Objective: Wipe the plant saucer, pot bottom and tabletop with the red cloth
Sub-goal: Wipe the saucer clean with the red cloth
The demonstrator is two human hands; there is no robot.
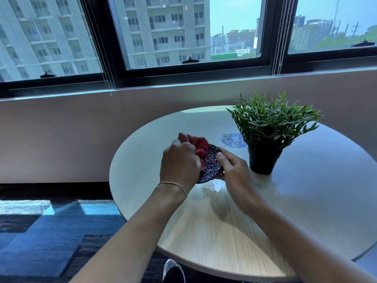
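Note:
My right hand (pixel 234 170) holds a blue-and-white patterned saucer (pixel 211 164) tilted on edge above the round pale tabletop (pixel 224 231). My left hand (pixel 179 162) is closed on a bunched red cloth (pixel 201 148) and presses it against the saucer's face. The cloth and my left hand hide part of the saucer. A green leafy plant in a black pot (pixel 264 162) stands upright on the table to the right of my hands. A small wet patch (pixel 214 185) shines on the tabletop just below the saucer.
A round blue sticker (pixel 231 140) lies on the table behind the saucer, left of the pot. A wall with a window sill runs behind the table. Blue and dark carpet (pixel 51 231) covers the floor to the left. My shoe (pixel 173 270) shows below the table's near edge.

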